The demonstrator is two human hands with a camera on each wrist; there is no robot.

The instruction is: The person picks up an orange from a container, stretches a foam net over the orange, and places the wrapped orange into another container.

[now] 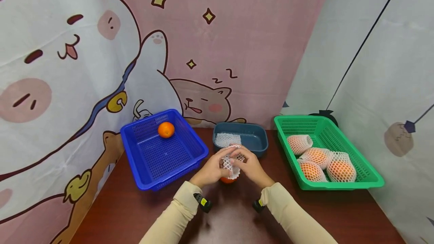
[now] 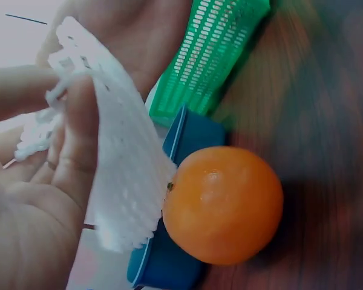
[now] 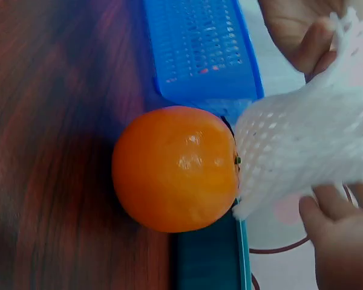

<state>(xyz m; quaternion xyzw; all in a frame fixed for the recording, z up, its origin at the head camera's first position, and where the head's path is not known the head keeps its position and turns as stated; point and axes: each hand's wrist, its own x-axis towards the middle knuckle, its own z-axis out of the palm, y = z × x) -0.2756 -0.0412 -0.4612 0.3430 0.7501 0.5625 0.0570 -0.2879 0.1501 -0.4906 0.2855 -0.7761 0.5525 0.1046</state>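
Over the table, both hands hold a white foam fruit net [image 1: 233,168] with its lower opening right at the top of an orange [image 2: 224,205]. My left hand [image 1: 211,169] pinches the net's upper edge between thumb and fingers, plain in the left wrist view. On the other side my right hand [image 1: 253,168] grips the same net with its fingers around the mesh. The orange sits bare on the table, stem end up, mostly hidden under the net in the head view.
A blue basket [image 1: 135,161] on the left holds one bare orange [image 1: 166,130]. Behind the hands, a dark teal tray [image 1: 259,138] holds white foam nets [image 1: 228,139]. At right, a green basket [image 1: 339,188] contains several netted oranges [image 1: 341,168]. A printed cloth [image 1: 257,48] hangs behind.
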